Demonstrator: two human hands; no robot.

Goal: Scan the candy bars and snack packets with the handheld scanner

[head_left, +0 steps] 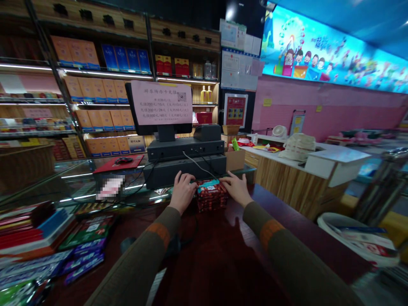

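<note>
A stack of dark red packets (pixel 212 197) lies on the glossy dark red counter in front of me, and the top one has a turquoise patch. At the stack's left edge is my left hand (pixel 183 191), its fingers spread and slightly bent, with the fingertips at the packets' side. My right hand (pixel 237 189) reaches in from the other side with fingers stretched out, and its fingertips are at the stack's upper right corner. Neither hand is wrapped round a packet. Just behind the stack stands a black cash register base (pixel 185 168) with cables.
A monitor with a paper sign (pixel 162 102) rises above the register. Purple packets (pixel 84 257), a green packet (pixel 91 229) and piled boxes (pixel 38 233) lie on the left. A white bin (pixel 357 242) stands right of the counter (pixel 287 238). Behind are shelves of boxed goods.
</note>
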